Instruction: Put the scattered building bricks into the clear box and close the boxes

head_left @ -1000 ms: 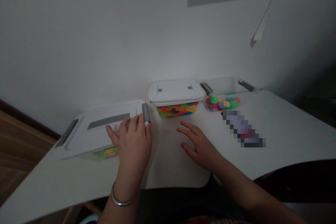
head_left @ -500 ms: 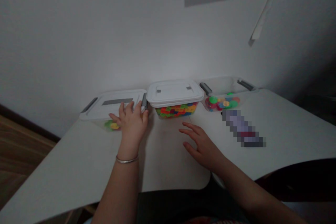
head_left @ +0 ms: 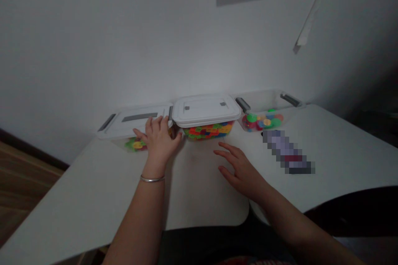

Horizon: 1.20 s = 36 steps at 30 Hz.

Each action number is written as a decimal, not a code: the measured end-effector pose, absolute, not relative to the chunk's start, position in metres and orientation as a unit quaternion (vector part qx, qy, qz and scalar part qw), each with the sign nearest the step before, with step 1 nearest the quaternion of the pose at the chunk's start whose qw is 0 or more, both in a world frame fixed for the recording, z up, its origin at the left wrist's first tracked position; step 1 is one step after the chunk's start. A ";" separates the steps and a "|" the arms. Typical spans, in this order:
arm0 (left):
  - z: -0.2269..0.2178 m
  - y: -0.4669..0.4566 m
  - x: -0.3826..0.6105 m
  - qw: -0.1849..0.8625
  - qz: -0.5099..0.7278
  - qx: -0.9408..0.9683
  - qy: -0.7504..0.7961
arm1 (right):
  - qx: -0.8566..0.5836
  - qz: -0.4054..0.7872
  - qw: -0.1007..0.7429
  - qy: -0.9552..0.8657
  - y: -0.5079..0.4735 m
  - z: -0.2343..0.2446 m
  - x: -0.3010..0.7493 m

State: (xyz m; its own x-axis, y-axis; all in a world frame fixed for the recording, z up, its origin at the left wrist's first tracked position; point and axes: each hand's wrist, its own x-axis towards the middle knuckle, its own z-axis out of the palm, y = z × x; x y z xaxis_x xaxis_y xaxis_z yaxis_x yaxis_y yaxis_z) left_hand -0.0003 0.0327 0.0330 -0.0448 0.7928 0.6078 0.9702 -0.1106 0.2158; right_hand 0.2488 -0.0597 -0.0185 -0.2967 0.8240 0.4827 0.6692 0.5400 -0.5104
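Hands apart: left hand point(head_left: 159, 143) against the front of the lidded clear plastic bin point(head_left: 137, 123) at the white desk's point(head_left: 93, 182) left, grip unclear; right hand point(head_left: 241, 172) open, fingers spread, just before the middle lidded bin of coloured blocks point(head_left: 206, 109).

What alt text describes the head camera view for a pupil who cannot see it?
The left hand touches a lidded clear box beside a lidded box of multicoloured blocks; the open right hand hovers nearby, and a clear tub of coloured discs sits farther right.
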 end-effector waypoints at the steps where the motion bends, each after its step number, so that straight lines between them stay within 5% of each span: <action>1: 0.031 0.032 0.000 0.145 -0.318 -0.675 -0.649 | -0.475 0.090 0.371 -0.793 -0.057 -0.018 0.252; 6: 0.018 0.032 0.000 0.158 -0.350 -0.681 -0.623 | -0.540 -0.066 0.416 -0.729 -0.036 -0.010 0.286; 12: 0.007 0.032 -0.005 0.158 -0.384 -0.692 -0.591 | -0.628 -0.216 0.366 -0.651 0.005 0.002 0.344; 18: 0.003 0.027 0.002 0.165 -0.369 -0.734 -0.545 | -0.661 -0.225 0.311 -0.645 0.043 -0.010 0.383; 36: -0.001 0.026 0.007 0.170 -0.331 -0.751 -0.545 | -0.623 -0.246 0.412 -0.618 0.041 0.012 0.388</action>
